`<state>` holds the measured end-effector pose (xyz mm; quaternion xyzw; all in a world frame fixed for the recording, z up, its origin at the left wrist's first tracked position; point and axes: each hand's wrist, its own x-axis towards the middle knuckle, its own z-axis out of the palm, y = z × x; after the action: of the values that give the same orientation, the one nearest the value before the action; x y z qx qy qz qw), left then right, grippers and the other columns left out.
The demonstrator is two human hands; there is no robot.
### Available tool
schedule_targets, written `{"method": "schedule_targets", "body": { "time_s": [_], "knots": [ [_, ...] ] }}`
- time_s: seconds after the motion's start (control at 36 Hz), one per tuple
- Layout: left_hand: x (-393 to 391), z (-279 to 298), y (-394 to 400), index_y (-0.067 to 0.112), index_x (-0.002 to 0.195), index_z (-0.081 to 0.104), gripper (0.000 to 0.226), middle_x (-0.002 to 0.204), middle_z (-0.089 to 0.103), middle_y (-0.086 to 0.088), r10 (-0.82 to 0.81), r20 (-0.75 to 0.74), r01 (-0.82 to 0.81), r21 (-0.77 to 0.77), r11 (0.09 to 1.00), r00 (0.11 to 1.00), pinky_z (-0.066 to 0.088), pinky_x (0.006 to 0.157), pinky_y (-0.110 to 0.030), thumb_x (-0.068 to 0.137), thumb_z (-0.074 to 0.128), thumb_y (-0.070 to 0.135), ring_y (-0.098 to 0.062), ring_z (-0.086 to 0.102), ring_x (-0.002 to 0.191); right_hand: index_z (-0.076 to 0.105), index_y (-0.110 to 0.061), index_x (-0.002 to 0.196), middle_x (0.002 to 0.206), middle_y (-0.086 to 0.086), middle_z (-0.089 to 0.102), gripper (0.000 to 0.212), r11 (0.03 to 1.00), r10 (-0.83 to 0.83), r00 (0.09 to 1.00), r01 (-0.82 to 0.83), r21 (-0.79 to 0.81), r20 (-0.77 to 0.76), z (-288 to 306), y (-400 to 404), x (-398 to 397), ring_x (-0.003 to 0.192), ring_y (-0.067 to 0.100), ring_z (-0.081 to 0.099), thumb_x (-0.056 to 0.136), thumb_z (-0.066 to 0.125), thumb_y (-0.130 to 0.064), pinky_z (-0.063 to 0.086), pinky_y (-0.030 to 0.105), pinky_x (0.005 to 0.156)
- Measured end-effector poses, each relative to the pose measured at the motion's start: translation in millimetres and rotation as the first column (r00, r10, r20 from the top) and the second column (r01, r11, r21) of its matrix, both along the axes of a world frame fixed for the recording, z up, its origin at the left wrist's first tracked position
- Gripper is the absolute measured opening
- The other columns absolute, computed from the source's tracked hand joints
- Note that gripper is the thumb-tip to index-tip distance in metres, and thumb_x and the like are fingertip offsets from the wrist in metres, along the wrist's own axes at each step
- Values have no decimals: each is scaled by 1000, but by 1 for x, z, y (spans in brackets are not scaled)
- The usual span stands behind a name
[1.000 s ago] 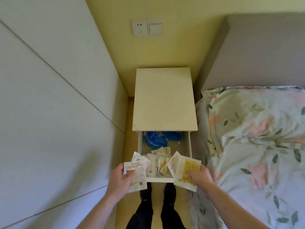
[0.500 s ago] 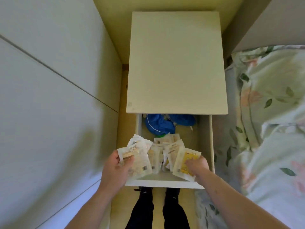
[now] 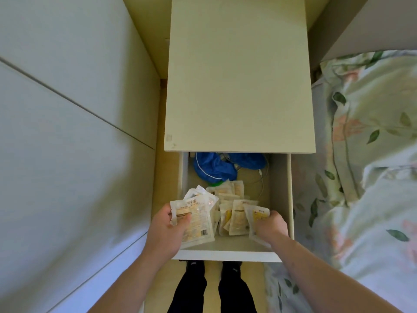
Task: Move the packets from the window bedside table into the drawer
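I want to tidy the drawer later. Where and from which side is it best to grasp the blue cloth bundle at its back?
Probably pinch the blue cloth bundle at its near left bulge, from above and the front. The tabletop overhangs its back, and the packets lie just before it. It looks soft, so a top pinch should gather it.

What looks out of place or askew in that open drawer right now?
Nothing is spilled or damaged. The packets in the drawer lie in a loose, overlapping heap, not stacked. Behind them sit crumpled blue fabric and a loose white cable. The left hand and right hand each hold packets over the drawer.
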<state>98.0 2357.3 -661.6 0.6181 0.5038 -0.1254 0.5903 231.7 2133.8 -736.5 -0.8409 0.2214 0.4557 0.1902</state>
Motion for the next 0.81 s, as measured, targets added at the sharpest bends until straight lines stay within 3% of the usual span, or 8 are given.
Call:
{"method": "schedule_targets", "body": {
  "time_s": [0.19,0.33,0.42,0.53,0.69,0.81],
  "knots": [
    [3,-2,-4,30,111,65,19,106,71,13,-8,-8,8,7,1000,1000,53,55,-13,95,68,19,-4,68,92,53,-16,134,115,3,64,41,987,-30,999,34,158,-26,-7,3,9,105,24,61,93,59,-13,55,41,94],
    [-1,-6,-4,29,112,65,20,109,72,12,2,-18,-2,3,1000,1000,55,62,-17,95,68,20,-8,69,97,50,-17,135,114,3,61,43,984,82,994,-70,163,-68,-14,5,1,98,22,58,94,61,-23,52,34,88],
    [-2,-7,-5,29,114,64,20,110,72,13,4,-21,-4,0,1000,1000,55,60,-17,95,68,22,-8,69,97,50,-17,136,110,0,58,43,983,87,993,-73,166,-78,-19,5,-7,99,21,56,94,59,-17,50,32,89],
    [-4,-6,-6,30,114,63,20,110,71,14,0,-19,0,-1,1000,1000,55,57,-16,95,67,23,-6,68,96,45,-20,141,117,-3,56,51,975,42,991,-14,221,-124,-20,5,-15,104,16,54,94,62,-8,50,29,93],
    [-3,-1,-7,31,112,61,18,109,69,16,-13,-7,13,17,1000,1000,51,52,-10,96,65,23,-2,65,93,43,-23,144,134,0,57,59,973,113,992,-100,207,-52,-22,2,-16,106,16,56,91,61,-1,55,28,90],
    [-4,1,-4,31,115,61,20,113,69,16,-36,-18,36,36,999,999,51,55,-12,96,65,24,-4,65,98,46,-25,143,137,0,56,59,962,191,981,-181,204,-27,-19,0,-16,111,16,58,92,61,-1,55,27,91]
  ]
}}
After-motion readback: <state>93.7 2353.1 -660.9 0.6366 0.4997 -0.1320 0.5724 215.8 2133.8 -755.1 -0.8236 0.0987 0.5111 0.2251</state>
